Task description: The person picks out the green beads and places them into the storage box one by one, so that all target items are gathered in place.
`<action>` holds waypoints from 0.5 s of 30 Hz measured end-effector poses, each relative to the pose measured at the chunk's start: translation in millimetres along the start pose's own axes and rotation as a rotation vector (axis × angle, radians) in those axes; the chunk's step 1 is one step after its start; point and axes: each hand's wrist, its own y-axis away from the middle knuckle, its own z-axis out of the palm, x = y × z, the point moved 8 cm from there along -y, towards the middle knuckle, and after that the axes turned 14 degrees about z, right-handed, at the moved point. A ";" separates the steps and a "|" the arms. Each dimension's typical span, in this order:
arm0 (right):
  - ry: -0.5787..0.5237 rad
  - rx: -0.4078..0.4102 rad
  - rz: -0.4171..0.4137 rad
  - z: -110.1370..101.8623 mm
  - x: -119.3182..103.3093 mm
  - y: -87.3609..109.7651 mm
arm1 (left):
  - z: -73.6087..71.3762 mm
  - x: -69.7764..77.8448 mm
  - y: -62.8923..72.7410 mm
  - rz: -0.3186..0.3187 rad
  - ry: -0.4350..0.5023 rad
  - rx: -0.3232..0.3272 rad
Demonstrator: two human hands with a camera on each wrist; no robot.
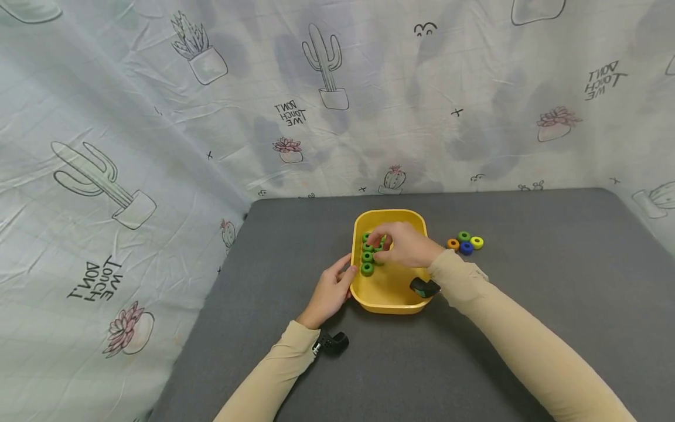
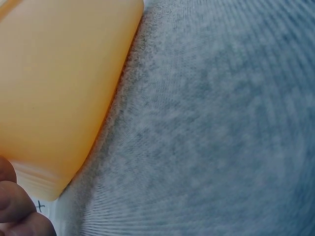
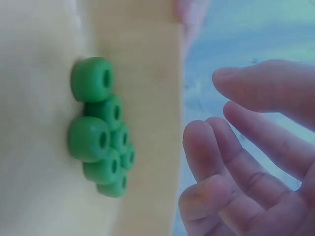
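Note:
A yellow tray (image 1: 390, 293) stands on the grey table with several green beads (image 1: 367, 269) along its left side. The beads are thick rings with a hole through the middle, set close together in two rows, as the right wrist view shows of the green beads (image 3: 91, 79). My left hand (image 1: 331, 290) grips the tray's left wall, thumb at the rim; its fingers (image 2: 17, 201) show beside the outer wall. Over the beads hovers my right hand (image 1: 403, 243), fingers loosely bent and apart, with nothing between thumb and fingertips. It hides part of the bead rows.
Right of the tray lies a small group of beads: an orange bead (image 1: 453, 245), a green bead (image 1: 464, 236), a blue bead (image 1: 466, 248) and a yellow bead (image 1: 477, 242). A printed cloth (image 1: 369, 117) hangs behind the grey table (image 1: 527, 293).

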 end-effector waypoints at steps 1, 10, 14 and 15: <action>-0.009 0.012 -0.007 -3.7 0.5 3.0 | 0.2 0.0 -0.2 -0.001 -0.002 0.002; -0.047 0.168 0.030 -39.2 22.7 31.6 | 0.2 1.8 -0.1 0.013 0.014 0.013; -0.059 0.217 0.101 -58.0 43.8 43.7 | 1.0 2.7 0.2 0.016 0.027 0.008; -0.068 0.224 0.118 -62.6 49.4 46.6 | 1.3 2.5 0.5 0.016 0.027 0.004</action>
